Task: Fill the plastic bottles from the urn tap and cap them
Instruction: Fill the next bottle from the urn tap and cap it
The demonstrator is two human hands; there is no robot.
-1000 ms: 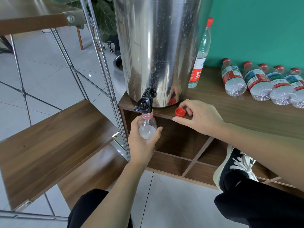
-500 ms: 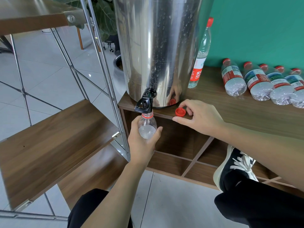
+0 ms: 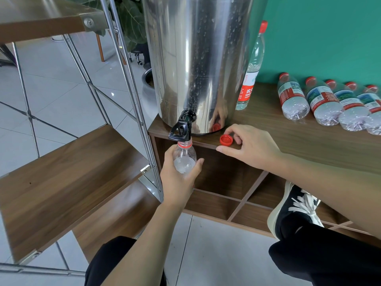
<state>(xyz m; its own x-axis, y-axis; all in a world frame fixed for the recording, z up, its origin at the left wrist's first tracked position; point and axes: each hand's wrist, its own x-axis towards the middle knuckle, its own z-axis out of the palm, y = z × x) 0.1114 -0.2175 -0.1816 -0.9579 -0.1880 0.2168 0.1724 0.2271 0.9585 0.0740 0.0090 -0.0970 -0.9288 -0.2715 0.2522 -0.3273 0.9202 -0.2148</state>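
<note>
Left hand (image 3: 178, 178) grips bottle (image 3: 185, 159) under tap (image 3: 182, 129); right hand (image 3: 250, 148) pinches red cap (image 3: 226, 140).

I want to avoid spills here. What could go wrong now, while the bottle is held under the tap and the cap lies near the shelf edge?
1. The left hand alone holds the bottle in the air under the black tap; if it shifts, water may miss the narrow mouth and fall on the floor.
2. The red cap lies near the shelf edge, by the right hand fingers; a nudge could drop it.
</note>
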